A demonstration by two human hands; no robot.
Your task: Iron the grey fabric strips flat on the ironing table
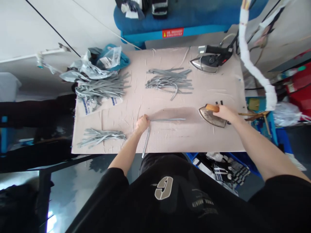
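My left hand [143,123] is closed on a thin grey strip [167,119]. One part of the strip lies straight to the right across the cloth-covered table [170,139], and its other end hangs over the front edge. My right hand [225,113] grips the wooden handle of an iron [213,118], whose soleplate is at the table's right side, past the strip's right tip. Behind the held strip lies a bundle of grey strips [168,81]. A smaller bundle [103,136] rests at the front left, left of my left hand.
At the back left, a larger strip pile [104,86] lies beside plastic bags [87,66]. A second, black-handled iron [211,61] stands at the back right. A white-wrapped hose [255,68] hangs at the right. Below the front edge is a blue crate [194,158] of fabric pieces.
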